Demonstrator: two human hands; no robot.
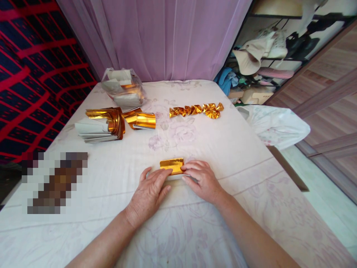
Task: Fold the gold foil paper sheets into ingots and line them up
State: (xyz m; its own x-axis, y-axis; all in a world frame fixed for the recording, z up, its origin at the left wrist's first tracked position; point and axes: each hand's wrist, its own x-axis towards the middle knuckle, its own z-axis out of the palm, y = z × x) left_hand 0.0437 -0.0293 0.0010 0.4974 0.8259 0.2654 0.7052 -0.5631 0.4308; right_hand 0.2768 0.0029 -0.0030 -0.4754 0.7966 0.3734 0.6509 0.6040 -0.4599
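A small folded sheet of gold foil paper [171, 164] lies flat on the white floral bedsheet [212, 145] in front of me. My left hand [150, 191] presses its left end with the fingertips. My right hand [200, 179] presses the right end and lower edge, fingers bent over it. Both hands pin the paper against the bed. Farther back, a row of several folded gold paper pieces [196, 110] lies in a line.
A stack of gold-and-white sheets [100, 124] and a curled gold sheet [141, 120] lie at the left. Behind them sits a clear plastic bag of paper [122, 89]. A crumpled white cloth [276, 124] hangs off the bed's right edge. Cluttered shelves [267, 56] stand at right.
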